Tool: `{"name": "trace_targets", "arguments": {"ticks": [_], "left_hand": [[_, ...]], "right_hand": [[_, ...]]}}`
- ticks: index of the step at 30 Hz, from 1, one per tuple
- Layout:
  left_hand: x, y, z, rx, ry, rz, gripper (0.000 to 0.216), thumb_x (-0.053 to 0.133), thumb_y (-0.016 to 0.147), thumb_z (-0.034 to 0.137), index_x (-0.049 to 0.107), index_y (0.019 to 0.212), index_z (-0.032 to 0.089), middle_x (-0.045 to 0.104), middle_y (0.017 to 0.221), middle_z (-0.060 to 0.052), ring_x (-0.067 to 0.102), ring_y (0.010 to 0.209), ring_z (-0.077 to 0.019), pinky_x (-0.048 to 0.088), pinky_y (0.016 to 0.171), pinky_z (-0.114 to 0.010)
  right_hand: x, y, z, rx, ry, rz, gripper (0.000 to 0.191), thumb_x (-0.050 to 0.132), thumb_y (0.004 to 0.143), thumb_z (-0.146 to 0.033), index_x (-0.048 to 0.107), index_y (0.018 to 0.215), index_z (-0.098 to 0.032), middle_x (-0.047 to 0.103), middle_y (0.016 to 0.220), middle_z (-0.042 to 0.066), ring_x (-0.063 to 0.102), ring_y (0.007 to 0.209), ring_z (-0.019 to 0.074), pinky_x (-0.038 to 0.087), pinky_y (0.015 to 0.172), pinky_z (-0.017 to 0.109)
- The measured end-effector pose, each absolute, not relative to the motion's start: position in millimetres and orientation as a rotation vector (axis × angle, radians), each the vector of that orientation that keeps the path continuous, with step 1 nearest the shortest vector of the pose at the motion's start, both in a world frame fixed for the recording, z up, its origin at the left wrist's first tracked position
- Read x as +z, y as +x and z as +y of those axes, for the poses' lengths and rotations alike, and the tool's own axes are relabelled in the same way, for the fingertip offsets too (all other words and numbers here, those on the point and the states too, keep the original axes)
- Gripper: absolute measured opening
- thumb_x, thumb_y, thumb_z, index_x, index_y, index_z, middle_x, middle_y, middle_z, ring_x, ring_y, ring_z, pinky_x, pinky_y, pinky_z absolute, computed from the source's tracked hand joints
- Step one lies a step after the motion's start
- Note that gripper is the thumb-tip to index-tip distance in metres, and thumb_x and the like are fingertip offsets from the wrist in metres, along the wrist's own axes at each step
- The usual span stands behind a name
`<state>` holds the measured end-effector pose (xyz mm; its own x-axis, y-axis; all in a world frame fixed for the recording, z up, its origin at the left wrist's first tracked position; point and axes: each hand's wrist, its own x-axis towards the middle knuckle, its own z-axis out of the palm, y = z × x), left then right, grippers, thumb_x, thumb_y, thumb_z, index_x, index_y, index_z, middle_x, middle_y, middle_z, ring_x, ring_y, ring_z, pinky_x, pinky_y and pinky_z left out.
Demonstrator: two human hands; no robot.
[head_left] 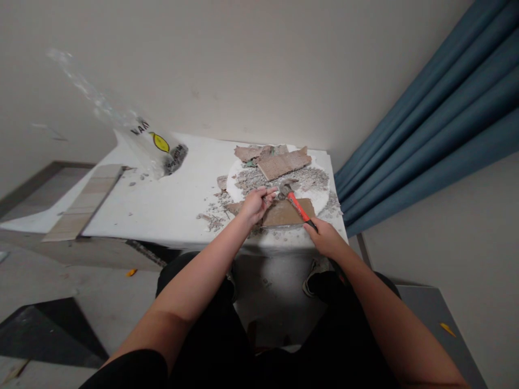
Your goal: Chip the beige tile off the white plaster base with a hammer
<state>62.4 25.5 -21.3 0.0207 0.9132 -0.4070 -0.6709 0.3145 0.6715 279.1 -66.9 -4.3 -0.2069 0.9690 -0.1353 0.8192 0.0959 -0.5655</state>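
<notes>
My right hand is closed round the dark lower end of a hammer with an orange-red handle. The metal head lies at the heap of grey crumbled fragments, close to the fingertips of my left hand. Those fingers are bent together with the index finger reaching forward; whatever they pinch is too small to make out. Under the hammer handle lies a flat brown board. Behind the hammer head, a broken brown slab rests on the fragments, all on a round white surface.
A white-covered table carries this. At its left stand a clear plastic bag with grey bits and a strip of cardboard. Crumbs lie left of the heap. Blue curtains hang at the right; a wall rises behind.
</notes>
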Motion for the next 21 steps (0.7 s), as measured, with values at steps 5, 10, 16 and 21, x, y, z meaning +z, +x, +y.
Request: {"name": "trace_targets", "arguments": {"ticks": [5,10,16,21], "left_hand": [[-19.7,62.8,23.7,1.226,0.396,0.915,0.006,0.053,0.089,0.008,0.058,0.088,0.011,0.073,0.082,-0.008,0.065,0.061,-0.0059,0.052,0.057,-0.013],[-16.5,60.5,17.8,1.118,0.511,0.832,0.012,0.050,0.093,0.016,0.060,0.092,0.010,0.075,0.094,-0.015,0.073,0.079,-0.0139,0.058,0.067,-0.019],[-15.8,57.7,13.7,1.029,0.609,0.850,0.019,0.051,0.093,0.025,0.060,0.100,0.010,0.075,0.094,-0.018,0.073,0.082,-0.0174,0.059,0.072,-0.025],[-21.4,56.2,12.9,0.999,0.807,0.940,0.030,0.049,0.094,0.037,0.060,0.080,0.012,0.073,0.076,-0.012,0.069,0.068,-0.0142,0.054,0.066,-0.025]], "right_hand": [[-4.0,279.3,-67.1,0.792,-1.786,-2.107,0.025,0.044,0.095,-0.035,0.059,0.087,-0.017,0.065,0.084,0.007,0.057,0.080,0.0183,0.036,0.069,0.026],[-4.4,279.0,-66.8,0.781,-1.790,-2.111,0.025,0.044,0.095,-0.035,0.059,0.087,-0.017,0.065,0.084,0.007,0.057,0.079,0.0183,0.036,0.069,0.026],[-4.7,278.5,-67.1,0.779,-1.789,-2.106,0.025,0.045,0.095,-0.034,0.062,0.090,-0.016,0.066,0.087,0.008,0.057,0.081,0.0184,0.036,0.069,0.026],[-4.1,278.7,-66.8,0.781,-1.782,-2.114,0.025,0.044,0.095,-0.035,0.061,0.089,-0.017,0.065,0.084,0.007,0.057,0.079,0.0180,0.036,0.068,0.026]]}}
